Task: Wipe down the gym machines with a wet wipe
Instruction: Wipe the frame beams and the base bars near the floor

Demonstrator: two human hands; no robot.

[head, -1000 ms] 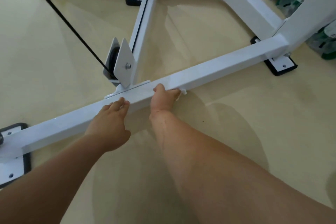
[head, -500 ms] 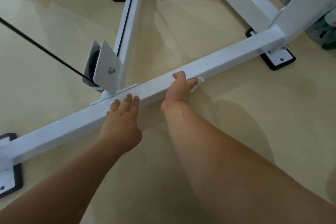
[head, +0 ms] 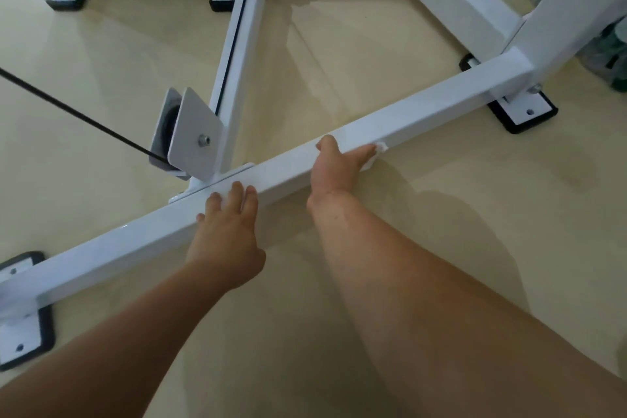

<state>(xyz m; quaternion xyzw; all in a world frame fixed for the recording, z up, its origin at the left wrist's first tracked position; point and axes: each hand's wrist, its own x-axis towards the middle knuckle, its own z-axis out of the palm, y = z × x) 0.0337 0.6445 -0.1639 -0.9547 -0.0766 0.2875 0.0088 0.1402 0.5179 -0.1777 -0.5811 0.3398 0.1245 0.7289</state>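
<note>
A white gym machine's low floor bar (head: 441, 102) runs diagonally from lower left to upper right. My right hand (head: 336, 163) presses a white wet wipe (head: 380, 148) against the bar's near side. Its fingers lie straight along the bar and its thumb sits on the top face. The wipe shows past the fingertips and below the fingers. My left hand (head: 227, 234) rests flat on the bar to the left, fingers straight on top, beside the joint with the centre rail (head: 244, 54).
A pulley bracket (head: 190, 132) with a black cable (head: 68, 112) stands left of the centre rail. Black-edged foot plates sit at the bar's ends (head: 522, 112) (head: 20, 326). A white upright (head: 573, 7) rises at right, with bottles (head: 610, 54) behind it. The floor is glossy beige.
My right hand has slid the wipe rightward along the bar, away from the joint. My left hand stays flat on the bar near the joint.
</note>
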